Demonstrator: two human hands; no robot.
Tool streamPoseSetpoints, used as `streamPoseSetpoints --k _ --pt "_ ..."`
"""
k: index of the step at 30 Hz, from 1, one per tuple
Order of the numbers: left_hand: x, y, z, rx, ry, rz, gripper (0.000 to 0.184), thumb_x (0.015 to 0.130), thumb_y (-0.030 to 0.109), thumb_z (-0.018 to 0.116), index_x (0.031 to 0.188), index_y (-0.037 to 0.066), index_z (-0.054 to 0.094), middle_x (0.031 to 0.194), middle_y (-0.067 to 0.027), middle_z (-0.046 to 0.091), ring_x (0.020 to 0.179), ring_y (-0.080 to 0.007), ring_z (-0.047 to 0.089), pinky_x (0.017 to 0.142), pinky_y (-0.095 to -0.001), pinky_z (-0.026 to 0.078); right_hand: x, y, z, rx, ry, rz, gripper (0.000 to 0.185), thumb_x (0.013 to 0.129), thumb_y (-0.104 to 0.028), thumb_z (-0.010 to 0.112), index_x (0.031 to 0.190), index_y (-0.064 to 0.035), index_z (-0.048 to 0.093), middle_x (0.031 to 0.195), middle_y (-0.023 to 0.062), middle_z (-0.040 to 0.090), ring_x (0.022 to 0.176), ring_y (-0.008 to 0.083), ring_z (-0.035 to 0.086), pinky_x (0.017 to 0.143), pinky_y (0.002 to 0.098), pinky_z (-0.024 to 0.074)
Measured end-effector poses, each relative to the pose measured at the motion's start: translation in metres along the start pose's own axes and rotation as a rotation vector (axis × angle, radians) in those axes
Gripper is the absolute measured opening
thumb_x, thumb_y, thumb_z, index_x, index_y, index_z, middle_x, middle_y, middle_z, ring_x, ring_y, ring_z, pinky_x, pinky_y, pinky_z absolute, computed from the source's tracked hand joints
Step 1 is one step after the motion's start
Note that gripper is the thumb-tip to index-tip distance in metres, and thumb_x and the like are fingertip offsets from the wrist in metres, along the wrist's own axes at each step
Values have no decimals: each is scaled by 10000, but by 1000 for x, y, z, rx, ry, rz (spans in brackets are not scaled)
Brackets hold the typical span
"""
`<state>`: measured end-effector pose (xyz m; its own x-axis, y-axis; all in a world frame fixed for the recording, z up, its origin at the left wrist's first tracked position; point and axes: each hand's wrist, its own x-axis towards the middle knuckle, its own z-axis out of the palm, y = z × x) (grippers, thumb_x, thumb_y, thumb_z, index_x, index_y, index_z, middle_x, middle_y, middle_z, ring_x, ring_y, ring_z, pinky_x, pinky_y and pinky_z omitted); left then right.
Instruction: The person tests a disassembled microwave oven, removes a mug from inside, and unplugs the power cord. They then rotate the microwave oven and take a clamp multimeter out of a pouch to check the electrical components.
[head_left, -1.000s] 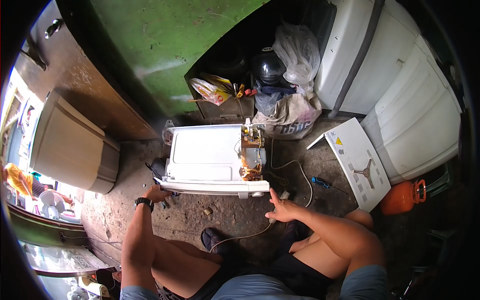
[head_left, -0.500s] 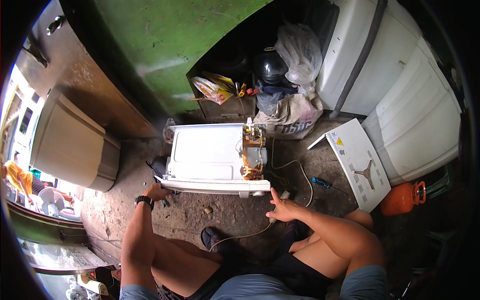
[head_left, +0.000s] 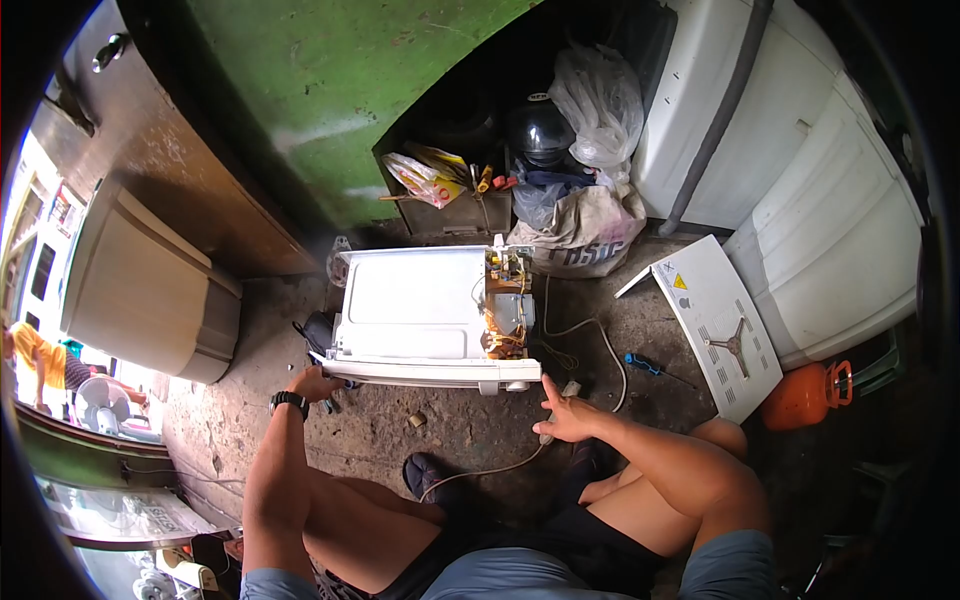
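Observation:
A white microwave oven [head_left: 415,305] with its cover off stands on the floor, its wiring and parts [head_left: 508,310] exposed on the right side. My left hand [head_left: 314,384] is at the left front corner of the oven, fingers partly hidden behind the edge, so its grip is unclear. My right hand [head_left: 565,415] is beside the right front corner, fingers apart, the index finger extended and touching or nearly touching the corner. A pale cord [head_left: 618,365] runs along the floor on the right and past my right hand.
The white metal cover [head_left: 715,330] lies at the right, near a blue screwdriver [head_left: 643,364] and an orange tank [head_left: 800,398]. Behind the oven are a cloth sack [head_left: 590,235] and a toolbox [head_left: 440,217]. Another person [head_left: 45,358] is outside at the far left.
My hands and the oven stay nearly where they were. The person outside at the far left has shifted posture slightly.

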<state>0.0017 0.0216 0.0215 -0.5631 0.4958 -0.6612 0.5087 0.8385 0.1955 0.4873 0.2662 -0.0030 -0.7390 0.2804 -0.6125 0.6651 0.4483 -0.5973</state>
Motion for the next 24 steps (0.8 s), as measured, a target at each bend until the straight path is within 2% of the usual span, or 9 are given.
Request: streamPoseSetpoints --k 3,5,14,15,17,24 --pt "7 -9 4 -8 9 24 700 803 536 750 1215 -22 661 1116 -211 720 1021 -288 703 861 -390 544 0 1 1 3 4 -1 1145 909 -440 671 1548 34 -153 1452 230 525 1321 403 527 1130 381 393" --pt "13 -16 9 -1 99 120 544 812 519 749 981 4 702 750 -84 703 652 -174 671 603 -321 541 0 -1 0 4 6 -1 1143 909 -438 670 1549 31 -152 1449 228 530 1319 402 528 1129 381 393" --pt "14 -14 7 -17 58 83 515 823 503 747 1007 23 712 728 -71 699 621 -157 660 571 -309 531 0 0 0 -6 4 4 1139 912 -442 664 1553 5 -164 1452 213 532 1298 404 547 1120 385 407" --pt "12 -12 6 -17 57 82 515 823 503 747 1007 23 712 728 -71 699 621 -157 660 571 -309 531 0 0 0 -9 4 4 1139 913 -441 663 1552 4 -168 1453 211 531 1295 405 549 1119 386 410" --pt "10 -9 4 -2 -5 23 665 800 538 735 1162 -17 682 945 -164 738 848 -252 714 760 -378 547 -1 -1 0 -12 5 4 1139 914 -441 662 1551 3 -172 1453 209 531 1292 407 551 1117 387 413" --pt "14 -17 8 3 40 52 680 803 538 739 1178 -25 675 1053 -199 733 959 -288 714 819 -394 549 -2 -2 -1 -24 -3 13 1135 919 -439 656 1550 0 -179 1459 203 528 1290 402 553 1113 385 415"
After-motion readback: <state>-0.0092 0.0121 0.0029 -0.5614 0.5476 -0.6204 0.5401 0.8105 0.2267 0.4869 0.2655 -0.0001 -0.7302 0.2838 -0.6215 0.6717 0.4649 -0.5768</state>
